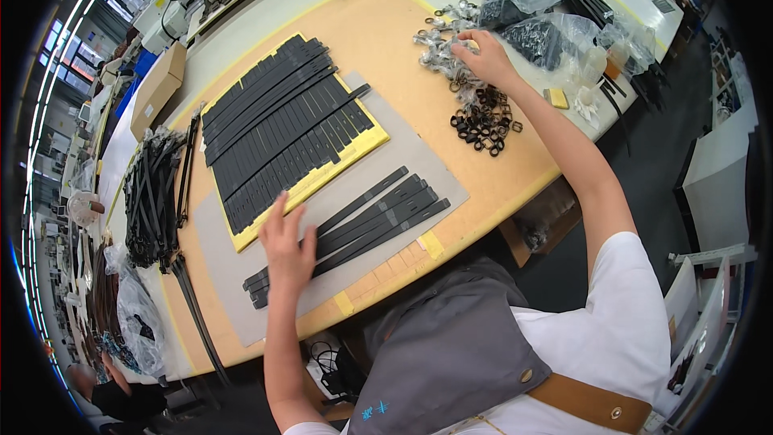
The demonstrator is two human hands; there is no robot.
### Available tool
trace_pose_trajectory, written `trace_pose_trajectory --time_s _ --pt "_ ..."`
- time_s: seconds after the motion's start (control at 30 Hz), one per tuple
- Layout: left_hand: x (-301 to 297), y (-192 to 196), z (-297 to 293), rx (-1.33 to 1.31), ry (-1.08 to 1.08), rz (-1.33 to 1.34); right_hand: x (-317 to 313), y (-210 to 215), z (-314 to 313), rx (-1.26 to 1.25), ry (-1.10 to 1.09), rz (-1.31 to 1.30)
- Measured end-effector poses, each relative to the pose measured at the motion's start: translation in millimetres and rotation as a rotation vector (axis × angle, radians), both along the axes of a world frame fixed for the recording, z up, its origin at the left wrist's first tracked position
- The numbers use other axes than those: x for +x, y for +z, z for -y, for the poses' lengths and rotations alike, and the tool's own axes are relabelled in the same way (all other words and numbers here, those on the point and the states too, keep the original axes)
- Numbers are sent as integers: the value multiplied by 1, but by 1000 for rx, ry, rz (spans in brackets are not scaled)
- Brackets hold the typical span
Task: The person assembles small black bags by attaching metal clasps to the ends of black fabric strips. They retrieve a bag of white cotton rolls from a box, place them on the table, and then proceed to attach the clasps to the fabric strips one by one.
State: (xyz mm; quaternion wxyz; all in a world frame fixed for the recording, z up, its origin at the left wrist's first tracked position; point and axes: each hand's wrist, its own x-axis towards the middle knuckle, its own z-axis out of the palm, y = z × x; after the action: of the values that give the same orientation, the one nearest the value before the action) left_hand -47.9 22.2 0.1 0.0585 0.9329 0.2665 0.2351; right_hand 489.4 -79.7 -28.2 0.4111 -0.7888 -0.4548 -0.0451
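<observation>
A: Here we are at the silvery pieces [436, 53], heaped toward the table's [390, 56] right edge, and the right hand [483, 56] is in at them!
B: Fingers half curled, thumb near the forefinger. Has it got one?
A: Can't tell; the fingertips cover the very spot, and the pieces blur into one glittering clump.
B: Dark rings [485, 122] spill out just beside them, toward the near edge. And the left hand [288, 250]?
A: Loosely open, fingers spread, over the loose black straps [386, 213] by the near edge. It hides their middles; touching or just above, I can't say.
B: Under those straps, a grey sheet [439, 181]; beyond, a yellow board [366, 143], largely covered by its strap rows [274, 117].
A: Farther out, clear plastic bags [555, 36] crowd the right side, their dark contents hard to make out.
B: And past the left edge, another person [121, 395], partly lost in the black rim!
</observation>
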Motion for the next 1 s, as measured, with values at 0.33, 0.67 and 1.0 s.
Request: trace_pose_trajectory --time_s 0.33,0.67,1.0 --pt "16 -16 84 -118 -122 38 74 -17 -79 -417 -75 113" --pt "21 -20 79 -187 -118 12 30 -28 -65 -381 337 127" --pt "18 -20 81 -188 -107 -18 -44 60 -1 -235 534 -19"
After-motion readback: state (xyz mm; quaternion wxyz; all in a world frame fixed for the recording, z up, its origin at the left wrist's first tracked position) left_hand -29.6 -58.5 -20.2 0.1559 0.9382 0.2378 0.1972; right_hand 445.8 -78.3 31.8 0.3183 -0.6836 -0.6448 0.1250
